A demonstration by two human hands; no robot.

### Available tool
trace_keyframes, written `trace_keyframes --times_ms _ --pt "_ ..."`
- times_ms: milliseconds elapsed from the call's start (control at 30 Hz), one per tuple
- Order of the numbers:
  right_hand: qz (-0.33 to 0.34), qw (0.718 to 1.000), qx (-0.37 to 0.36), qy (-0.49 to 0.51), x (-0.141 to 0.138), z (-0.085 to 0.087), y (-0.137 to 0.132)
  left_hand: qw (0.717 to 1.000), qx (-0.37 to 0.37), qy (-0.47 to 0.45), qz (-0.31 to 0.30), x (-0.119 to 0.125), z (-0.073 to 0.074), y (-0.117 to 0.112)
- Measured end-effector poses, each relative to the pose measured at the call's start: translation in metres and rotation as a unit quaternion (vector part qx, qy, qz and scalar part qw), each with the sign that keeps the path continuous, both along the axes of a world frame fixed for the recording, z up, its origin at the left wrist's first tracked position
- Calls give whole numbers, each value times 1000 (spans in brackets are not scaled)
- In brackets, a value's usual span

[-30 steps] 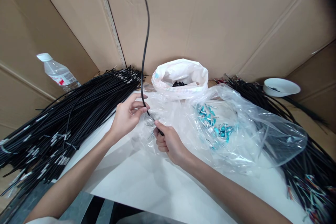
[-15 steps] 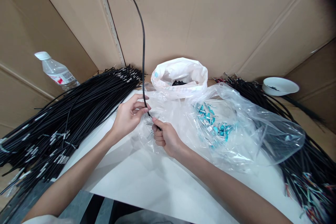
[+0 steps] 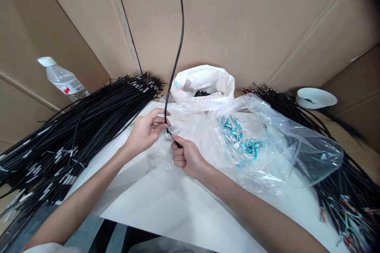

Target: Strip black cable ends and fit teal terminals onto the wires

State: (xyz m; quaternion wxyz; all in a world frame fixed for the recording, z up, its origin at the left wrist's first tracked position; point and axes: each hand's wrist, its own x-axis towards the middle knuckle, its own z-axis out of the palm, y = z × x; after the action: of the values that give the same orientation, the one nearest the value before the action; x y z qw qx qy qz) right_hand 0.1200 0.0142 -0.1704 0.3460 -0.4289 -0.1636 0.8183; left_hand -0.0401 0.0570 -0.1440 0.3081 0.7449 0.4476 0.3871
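Observation:
A black cable rises from between my hands in a curve, with bare copper-coloured strands at its top end. My left hand pinches it near its lower end between thumb and fingers. Just below and to the right, my right hand is closed, its thumb pressed on the cable's lower end. A small dark piece shows within the right fist; I cannot make out its kind. Beneath both hands lies clear plastic bagging over a white sheet.
Bundled black cables fill the left side, beside a water bottle. Behind stands a white bag with black pieces inside. To the right are a clear bag with teal pieces, more cables and a white bowl. Cardboard walls the back.
The cable's free upper end has swung to the right and slightly up. My right hand has shifted slightly, showing more of the dark piece. The left hand keeps its pinch.

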Motion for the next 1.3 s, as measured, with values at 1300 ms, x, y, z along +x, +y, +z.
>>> trace_keyframes --times_ms 1300 --pt "0 1000 3 3 -3 1 -1 1000 -2 -12 17 4 -1 -1"
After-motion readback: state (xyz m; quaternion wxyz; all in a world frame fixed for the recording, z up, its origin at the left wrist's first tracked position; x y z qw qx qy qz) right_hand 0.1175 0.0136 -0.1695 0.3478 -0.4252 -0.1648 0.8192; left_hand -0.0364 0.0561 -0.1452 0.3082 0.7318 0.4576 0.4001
